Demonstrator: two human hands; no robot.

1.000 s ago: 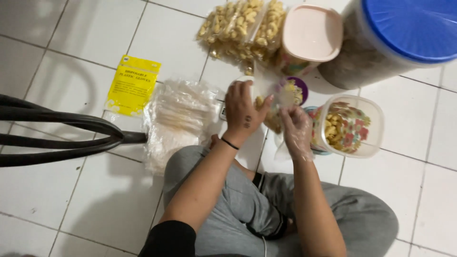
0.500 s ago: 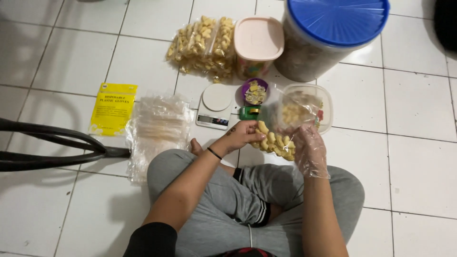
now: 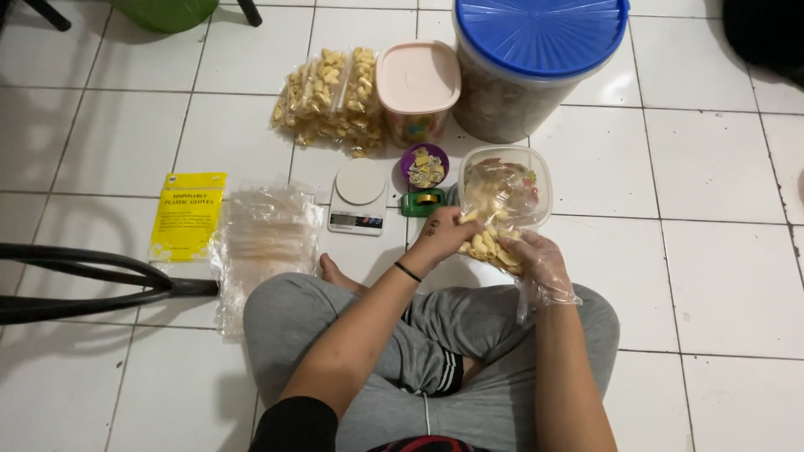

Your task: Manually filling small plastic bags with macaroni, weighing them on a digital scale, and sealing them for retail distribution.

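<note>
I pinch the small clear bag of pale snack pieces (image 3: 492, 244) at its mouth with my left hand (image 3: 442, 237); my gloved right hand (image 3: 543, 266) cups it underneath, above the floor (image 3: 720, 251) before my knees. It looks light, slippery, crushable; best held by the neck.

Seated cross-legged on tiled floor (image 3: 720, 251). Left hand (image 3: 444, 234) bare, right hand (image 3: 536, 264) gloved; both grip a clear snack bag (image 3: 490, 243). Just beyond: open tub (image 3: 540, 180), scale (image 3: 358, 197), tape dispenser (image 3: 423, 202), purple cup (image 3: 425, 166). Empty bags (image 3: 264, 243) at left.
</note>
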